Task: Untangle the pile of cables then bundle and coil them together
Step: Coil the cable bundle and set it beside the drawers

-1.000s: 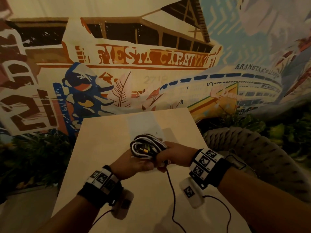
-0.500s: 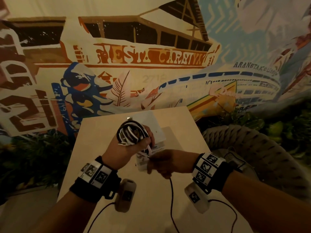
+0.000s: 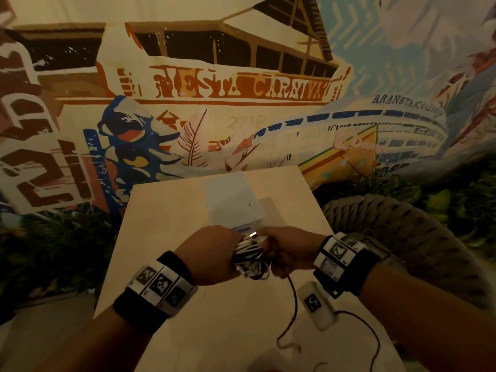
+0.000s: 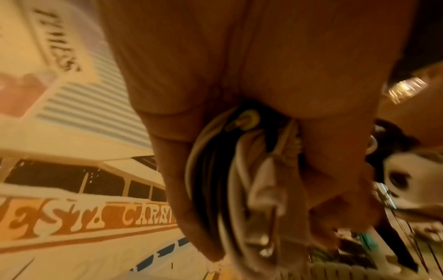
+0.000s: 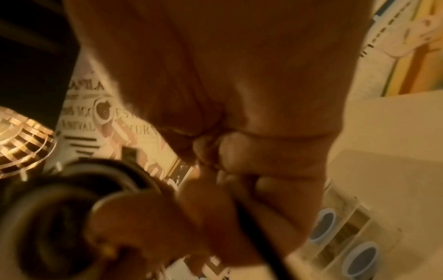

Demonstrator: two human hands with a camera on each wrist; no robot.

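Note:
A coil of black and white cables (image 3: 248,260) hangs between my two hands over the wooden table (image 3: 171,216). My left hand (image 3: 214,253) grips the coil; in the left wrist view its fingers (image 4: 335,189) and thumb wrap the cable loops (image 4: 230,180), and a yellow plug (image 4: 246,119) sits by the palm. My right hand (image 3: 288,252) meets the coil from the right, its fingers curled round a black cable (image 5: 254,221). That black cable (image 3: 294,304) trails down onto the table. A metal plug tip (image 3: 253,234) sticks out on top of the coil.
A white flat box (image 3: 233,202) lies on the table just beyond my hands. A woven grey chair (image 3: 402,237) stands to the right. A painted wall (image 3: 241,89) rises behind the table, with green plants (image 3: 53,237) along its foot.
My left hand has brought the coil down from its raised position and toward me. The right hand has closed in on the coil, so both hands now meet on it.

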